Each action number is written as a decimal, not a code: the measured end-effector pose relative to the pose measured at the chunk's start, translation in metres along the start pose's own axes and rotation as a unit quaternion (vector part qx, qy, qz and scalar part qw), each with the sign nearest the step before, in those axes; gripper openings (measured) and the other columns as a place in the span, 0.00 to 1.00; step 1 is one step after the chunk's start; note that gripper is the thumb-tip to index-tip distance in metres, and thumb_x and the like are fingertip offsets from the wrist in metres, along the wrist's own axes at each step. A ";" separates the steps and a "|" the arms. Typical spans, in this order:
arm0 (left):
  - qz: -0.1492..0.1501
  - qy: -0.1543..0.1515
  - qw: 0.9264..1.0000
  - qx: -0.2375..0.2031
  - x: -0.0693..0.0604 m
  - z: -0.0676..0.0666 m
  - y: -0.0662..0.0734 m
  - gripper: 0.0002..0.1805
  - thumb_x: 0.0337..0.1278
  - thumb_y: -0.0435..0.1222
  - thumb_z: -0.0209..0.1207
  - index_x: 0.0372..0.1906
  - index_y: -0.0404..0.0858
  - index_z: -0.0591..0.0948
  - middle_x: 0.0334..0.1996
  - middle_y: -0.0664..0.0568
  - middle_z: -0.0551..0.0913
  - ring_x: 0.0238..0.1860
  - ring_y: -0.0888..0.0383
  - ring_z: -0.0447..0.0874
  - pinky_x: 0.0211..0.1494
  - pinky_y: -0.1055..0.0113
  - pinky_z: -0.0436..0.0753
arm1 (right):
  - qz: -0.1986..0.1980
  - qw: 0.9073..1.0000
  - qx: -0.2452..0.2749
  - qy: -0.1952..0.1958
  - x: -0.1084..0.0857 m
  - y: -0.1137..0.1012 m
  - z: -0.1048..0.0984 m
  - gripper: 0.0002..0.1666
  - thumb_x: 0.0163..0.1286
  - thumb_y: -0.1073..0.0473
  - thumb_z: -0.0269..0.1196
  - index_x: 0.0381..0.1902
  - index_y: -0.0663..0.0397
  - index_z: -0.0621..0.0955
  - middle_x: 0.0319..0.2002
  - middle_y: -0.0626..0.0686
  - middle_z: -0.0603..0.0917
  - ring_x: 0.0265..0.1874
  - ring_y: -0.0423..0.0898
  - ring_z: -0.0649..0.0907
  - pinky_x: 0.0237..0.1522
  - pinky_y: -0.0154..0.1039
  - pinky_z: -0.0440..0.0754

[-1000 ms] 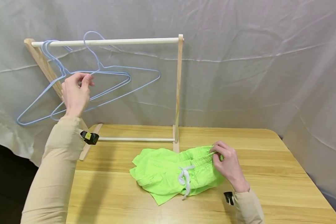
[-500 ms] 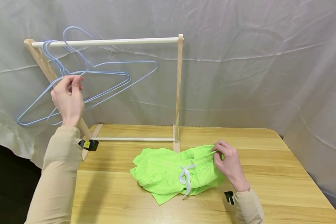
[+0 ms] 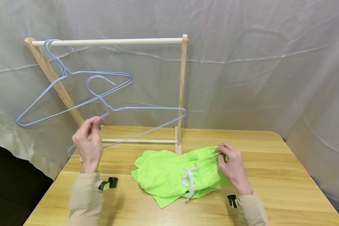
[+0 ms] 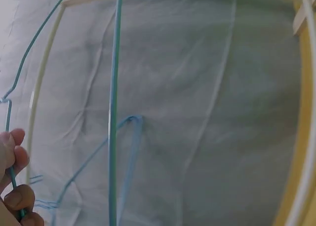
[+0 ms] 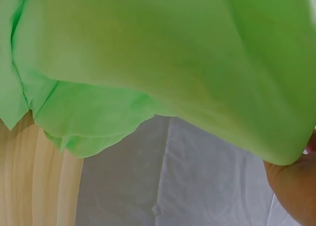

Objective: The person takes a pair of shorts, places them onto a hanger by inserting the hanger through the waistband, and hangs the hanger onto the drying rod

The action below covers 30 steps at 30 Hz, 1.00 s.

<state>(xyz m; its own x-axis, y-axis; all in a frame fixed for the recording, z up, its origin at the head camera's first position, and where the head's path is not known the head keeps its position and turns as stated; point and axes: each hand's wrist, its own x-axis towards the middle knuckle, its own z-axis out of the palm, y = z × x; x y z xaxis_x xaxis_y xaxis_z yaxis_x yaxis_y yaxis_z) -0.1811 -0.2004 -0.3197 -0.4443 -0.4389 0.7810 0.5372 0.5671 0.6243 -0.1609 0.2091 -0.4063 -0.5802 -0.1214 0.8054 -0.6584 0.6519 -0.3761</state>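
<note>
In the head view my left hand pinches the shoulder of a light blue wire hanger, which is off the rail, in front of the rack. The left wrist view shows the fingers curled round the hanger's wire. My right hand grips the elastic waistband of neon green shorts at its right end. The shorts lie bunched on the table, a white drawstring tied in front. In the right wrist view the green cloth hides most of that hand.
A rack with wooden posts and a white top rail stands at the back left of the wooden table. More blue hangers hang at the rail's left end. Grey cloth covers the wall behind.
My left hand has lifted the hanger off the rail and brought it down and to the right, towards the table. The right hand stays at the waistband, and the shorts have barely moved.
</note>
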 end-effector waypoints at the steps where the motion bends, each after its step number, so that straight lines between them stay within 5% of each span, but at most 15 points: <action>1: 0.008 -0.010 1.000 -0.007 -0.008 0.002 -0.002 0.09 0.66 0.30 0.61 0.36 0.25 0.85 0.28 0.85 0.77 0.25 0.81 0.70 0.32 0.85 0.68 | -0.003 1.000 0.001 0.000 0.000 0.000 0.000 0.19 0.42 0.87 0.51 0.22 0.64 0.81 0.27 0.57 0.82 0.22 0.31 0.71 0.23 0.20 0.69; 9: 0.039 -0.109 0.992 -0.042 -0.050 0.021 -0.021 0.06 0.64 0.23 0.59 0.36 0.26 0.86 0.21 0.43 0.80 0.26 0.75 0.73 0.37 0.82 0.70 | -0.025 1.000 0.012 -0.003 0.001 0.003 -0.003 0.20 0.42 0.88 0.52 0.24 0.63 0.80 0.30 0.57 0.82 0.25 0.32 0.73 0.26 0.20 0.72; 16: 0.053 -0.149 0.986 -0.044 -0.068 0.032 -0.031 0.07 0.58 0.19 0.61 0.35 0.30 0.87 0.22 0.44 0.82 0.27 0.70 0.75 0.41 0.80 0.71 | -0.041 0.999 0.022 -0.015 0.001 0.005 -0.004 0.22 0.41 0.89 0.51 0.25 0.62 0.80 0.31 0.56 0.82 0.26 0.32 0.73 0.27 0.20 0.73; 30: 0.073 -0.199 0.976 -0.057 -0.081 0.045 -0.035 0.07 0.58 0.22 0.63 0.35 0.34 0.88 0.21 0.50 0.83 0.23 0.60 0.75 0.39 0.73 0.66 | -0.057 0.996 0.057 -0.042 0.000 0.004 -0.003 0.26 0.42 0.89 0.51 0.27 0.55 0.80 0.33 0.52 0.82 0.25 0.33 0.72 0.25 0.22 0.70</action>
<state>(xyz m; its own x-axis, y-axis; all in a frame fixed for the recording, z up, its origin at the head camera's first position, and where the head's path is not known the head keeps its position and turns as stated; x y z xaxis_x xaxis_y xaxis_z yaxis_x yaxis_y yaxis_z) -0.1962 -0.1533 -0.4061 -0.5883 -0.0411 0.8076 0.6812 0.5128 0.5224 -0.1624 0.2139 -0.4061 -0.5334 -0.2547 0.8066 -0.7698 0.5415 -0.3380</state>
